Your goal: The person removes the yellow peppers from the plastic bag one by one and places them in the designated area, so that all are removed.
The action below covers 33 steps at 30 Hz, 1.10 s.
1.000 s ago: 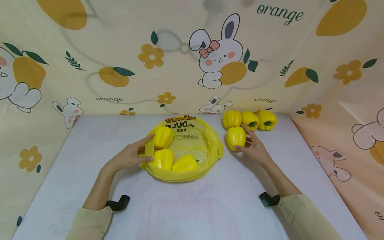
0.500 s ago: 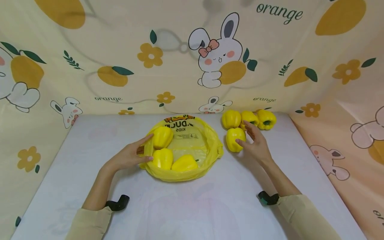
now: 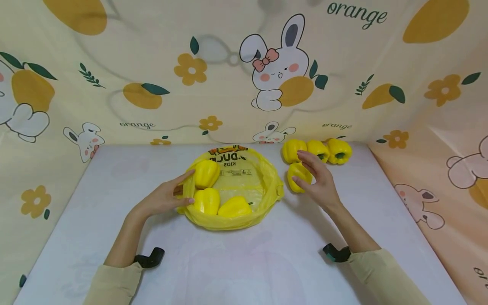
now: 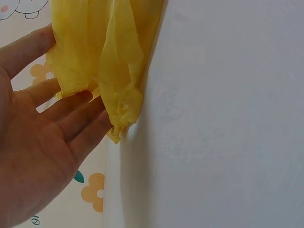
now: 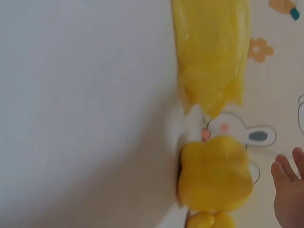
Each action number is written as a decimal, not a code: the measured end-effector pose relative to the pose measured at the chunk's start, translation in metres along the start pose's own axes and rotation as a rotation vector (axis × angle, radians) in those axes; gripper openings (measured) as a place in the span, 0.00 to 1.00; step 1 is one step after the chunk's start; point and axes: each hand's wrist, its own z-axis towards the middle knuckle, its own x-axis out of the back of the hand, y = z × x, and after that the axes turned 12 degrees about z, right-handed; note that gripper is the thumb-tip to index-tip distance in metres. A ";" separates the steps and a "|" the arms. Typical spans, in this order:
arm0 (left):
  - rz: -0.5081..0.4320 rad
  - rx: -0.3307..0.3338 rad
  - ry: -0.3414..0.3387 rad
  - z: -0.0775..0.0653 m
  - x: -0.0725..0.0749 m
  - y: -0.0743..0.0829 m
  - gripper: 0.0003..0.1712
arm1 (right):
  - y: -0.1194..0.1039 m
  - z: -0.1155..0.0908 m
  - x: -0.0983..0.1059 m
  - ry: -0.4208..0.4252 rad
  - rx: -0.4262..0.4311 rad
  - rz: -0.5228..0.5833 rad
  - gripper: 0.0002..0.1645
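On the white table lies a yellow plastic bag (image 3: 273, 190), its mouth spread wide. Three yellow bell peppers (image 3: 207, 201) sit inside it. My left hand (image 3: 164, 198) touches the bag's left side with spread fingers; the left wrist view shows those fingers (image 4: 83, 121) extended against the yellow plastic (image 4: 123, 57). To the bag's right stands a single yellow bell pepper (image 3: 296, 171). Just beside and above it is my right hand (image 3: 322, 184), fingers parted and holding nothing. In the right wrist view this hand (image 5: 290, 197) is apart from the nearest pepper (image 5: 216, 173).
Three more yellow bell peppers (image 3: 339, 151) line up along the back, right of the bag, near the printed backdrop (image 3: 225, 97). Each wrist carries a black device (image 3: 150, 258). The white tabletop (image 3: 244, 267) extends toward the front.
My right hand has let go of the single pepper, drawn back from it, and then shifted left and up over it. The pepper stays in place. My left hand and the bag hold still.
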 end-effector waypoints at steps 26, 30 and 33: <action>0.028 -0.009 0.004 0.001 0.000 0.001 0.53 | -0.011 0.026 -0.068 -0.381 -0.052 0.099 0.33; 0.020 -0.015 0.004 0.001 -0.001 0.001 0.53 | 0.008 0.026 -0.076 -0.452 -0.091 0.117 0.34; 0.017 -0.021 0.000 0.001 0.000 0.001 0.53 | 0.016 0.027 -0.083 -0.514 -0.138 0.136 0.34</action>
